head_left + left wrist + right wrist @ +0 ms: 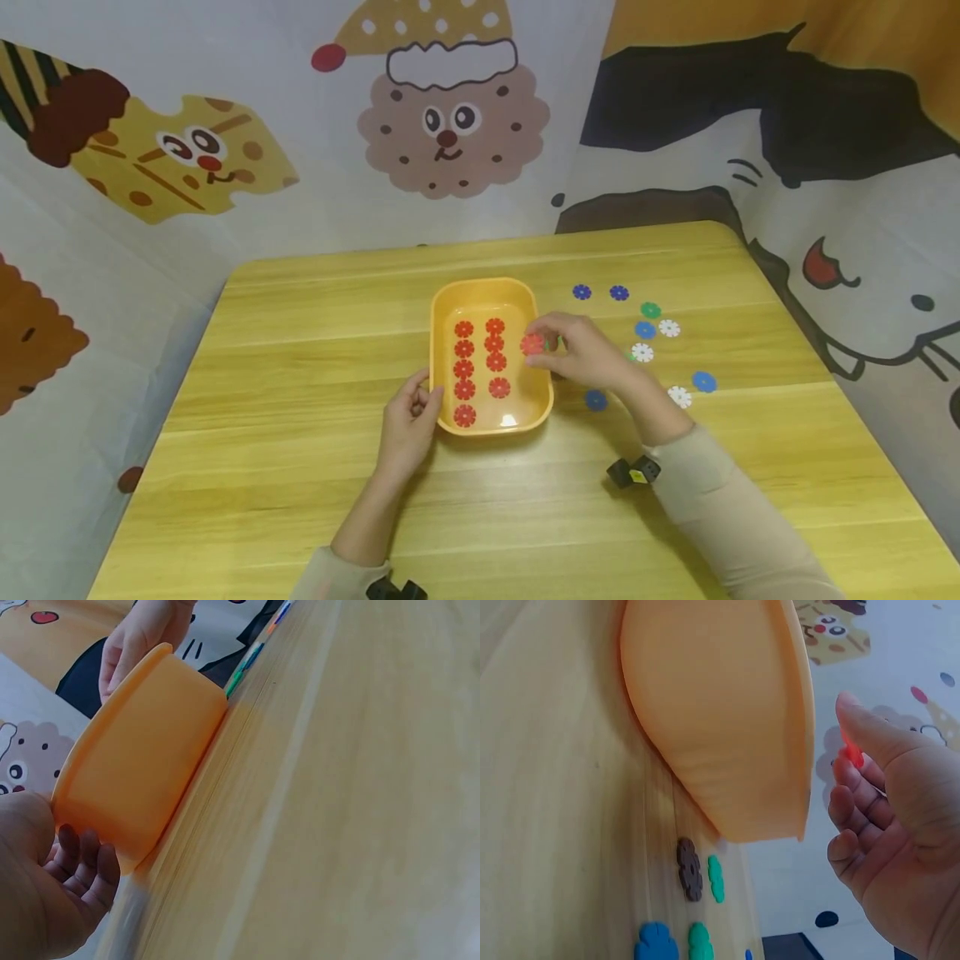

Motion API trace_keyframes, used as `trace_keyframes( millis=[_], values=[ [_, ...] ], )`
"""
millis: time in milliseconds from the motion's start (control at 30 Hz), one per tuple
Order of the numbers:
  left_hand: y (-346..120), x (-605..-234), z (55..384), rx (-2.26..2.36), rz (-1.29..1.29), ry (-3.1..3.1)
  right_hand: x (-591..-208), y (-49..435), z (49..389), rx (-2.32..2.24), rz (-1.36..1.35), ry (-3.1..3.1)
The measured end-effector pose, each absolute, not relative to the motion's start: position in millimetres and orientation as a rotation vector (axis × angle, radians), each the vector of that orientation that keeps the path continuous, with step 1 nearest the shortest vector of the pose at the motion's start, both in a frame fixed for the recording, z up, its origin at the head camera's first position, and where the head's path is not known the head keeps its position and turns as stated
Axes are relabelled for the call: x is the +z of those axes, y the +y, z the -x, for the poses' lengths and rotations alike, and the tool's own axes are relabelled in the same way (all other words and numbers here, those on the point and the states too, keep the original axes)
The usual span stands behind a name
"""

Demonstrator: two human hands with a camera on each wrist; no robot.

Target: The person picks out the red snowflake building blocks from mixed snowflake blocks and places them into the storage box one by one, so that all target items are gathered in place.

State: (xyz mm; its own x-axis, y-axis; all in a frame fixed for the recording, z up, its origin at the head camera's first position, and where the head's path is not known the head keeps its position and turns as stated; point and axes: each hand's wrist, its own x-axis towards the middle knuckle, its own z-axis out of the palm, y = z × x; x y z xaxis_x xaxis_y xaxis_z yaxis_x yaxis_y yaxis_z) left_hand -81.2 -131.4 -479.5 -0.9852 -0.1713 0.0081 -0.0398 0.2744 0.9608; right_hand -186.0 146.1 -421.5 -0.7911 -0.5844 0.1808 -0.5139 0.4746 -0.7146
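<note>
A yellow-orange plastic tray (pixel 483 283) stands on the wooden table in the head view. Inside it, several red notched snowflake discs (pixel 464 367) lie in two columns, the left one longer. My left hand (pixel 406 425) holds the tray's left side, thumb at the rim and fingers bent along the outer wall (pixel 142 750). Between thumb and fingertips, my right hand (pixel 581 350) pinches another red snowflake disc (pixel 532 344) above the tray's right part. From the right wrist, that disc (pixel 852 750) shows edge-on beyond the rim, with the other fingers loosely curled.
Right of the tray lie loose discs: dark blue (pixel 582 292), green (pixel 650 310), white (pixel 642 352) and blue (pixel 704 382). A brown disc (pixel 690 870) lies close to the tray's wall. A cartoon-printed cloth (pixel 300 225) hangs behind the table (pixel 300 375).
</note>
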Motion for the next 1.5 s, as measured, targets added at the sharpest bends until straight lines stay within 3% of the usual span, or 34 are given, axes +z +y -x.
trace_keyframes(
  millis=[567,967,1500],
  values=[
    [-132,-479,82,-1.822,-0.214,-2.409,-421,112,172,-0.743,1.259,2.639],
    [-131,-481,84,-1.798,-0.205,-2.410,-425,95,169,-0.501,1.301,2.496],
    [-131,-479,85,-1.805,-0.196,-2.429,-429,109,168,-1.048,1.161,2.541]
  ],
)
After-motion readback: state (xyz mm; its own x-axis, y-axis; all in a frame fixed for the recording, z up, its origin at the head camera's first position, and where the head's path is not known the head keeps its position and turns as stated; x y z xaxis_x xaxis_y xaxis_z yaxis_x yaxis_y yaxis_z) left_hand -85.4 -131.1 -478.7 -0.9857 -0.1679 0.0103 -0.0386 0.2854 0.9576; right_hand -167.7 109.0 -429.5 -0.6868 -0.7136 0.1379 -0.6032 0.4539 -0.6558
